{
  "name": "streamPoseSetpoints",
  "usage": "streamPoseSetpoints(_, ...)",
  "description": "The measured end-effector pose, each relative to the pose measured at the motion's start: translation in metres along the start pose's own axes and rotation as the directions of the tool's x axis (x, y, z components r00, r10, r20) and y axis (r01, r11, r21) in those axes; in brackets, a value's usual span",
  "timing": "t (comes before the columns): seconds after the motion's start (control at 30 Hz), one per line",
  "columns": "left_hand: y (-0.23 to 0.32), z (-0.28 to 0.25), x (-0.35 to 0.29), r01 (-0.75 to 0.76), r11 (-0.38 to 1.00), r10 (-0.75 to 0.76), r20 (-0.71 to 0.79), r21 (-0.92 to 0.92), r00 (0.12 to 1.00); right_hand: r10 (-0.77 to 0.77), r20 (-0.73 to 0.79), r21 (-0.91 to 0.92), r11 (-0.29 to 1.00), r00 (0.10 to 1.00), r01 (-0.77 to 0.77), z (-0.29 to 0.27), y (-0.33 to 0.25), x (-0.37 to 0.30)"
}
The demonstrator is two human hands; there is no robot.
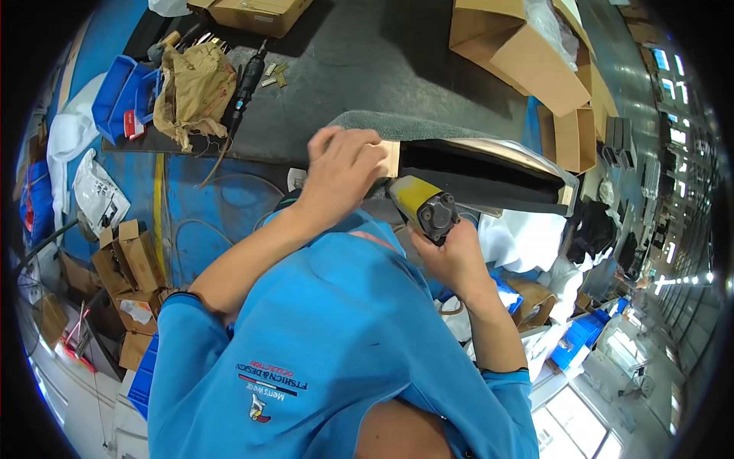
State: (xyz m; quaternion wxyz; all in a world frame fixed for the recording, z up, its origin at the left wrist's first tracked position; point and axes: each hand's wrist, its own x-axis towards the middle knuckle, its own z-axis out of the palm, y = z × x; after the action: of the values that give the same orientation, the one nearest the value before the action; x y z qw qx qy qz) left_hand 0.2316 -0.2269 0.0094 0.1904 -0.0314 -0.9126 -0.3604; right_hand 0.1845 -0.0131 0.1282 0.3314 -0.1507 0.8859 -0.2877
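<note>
A long, hollow wooden frame [391,159] covered in grey fabric [428,125] lies along the near edge of the dark worktable, its black inside showing. My left hand [342,170] is closed over the left end of this frame, fingers bent on the fabric edge; the fingertips are partly hidden. In my right hand [461,260] is a yellow air stapler [417,197] with a grey bolted end cap. Its front end points at the near left corner of the frame, close to my left wrist. Whether the nose touches the wood is hidden.
On the dark worktable [359,69] lie a black power screwdriver [248,80], crumpled brown paper [195,88] and small brass-coloured pieces [277,75]. Blue bins [118,96] stand far left. Open cardboard boxes [527,57] sit far right. A hose [218,164] hangs by the near edge.
</note>
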Motion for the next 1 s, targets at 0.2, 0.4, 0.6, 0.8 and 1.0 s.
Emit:
streamPoseSetpoints(0.2, -0.025, -0.007, -0.027, 0.007, 1.000, -0.007, 0.024, 0.026, 1.000, 0.055, 0.044, 0.042, 0.997, 0.998, -0.057, -0.002, -0.005, 0.000)
streamPoseSetpoints(0.4, -0.023, 0.008, -0.030, 0.108, 0.992, -0.113, -0.075, -0.057, 0.991, -0.079, 0.046, 0.060, 0.995, 0.996, 0.076, 0.010, -0.006, 0.005)
streamPoseSetpoints(0.6, -0.026, 0.010, -0.030, 0.134, 0.977, -0.155, -0.120, -0.166, 0.981, -0.130, 0.063, 0.037, 0.991, 0.989, 0.128, 0.011, -0.020, 0.012)
streamPoseSetpoints(0.8, -0.034, 0.010, -0.028, 0.077, 0.957, -0.127, -0.165, -0.279, 0.978, -0.169, 0.104, 0.040, 0.985, 0.980, 0.166, 0.012, -0.026, 0.011)
streamPoseSetpoints(1.0, -0.038, 0.010, -0.025, 0.048, 0.940, -0.116, -0.183, -0.338, 0.976, -0.186, 0.147, 0.011, 0.982, 0.971, 0.187, 0.015, -0.044, 0.025)
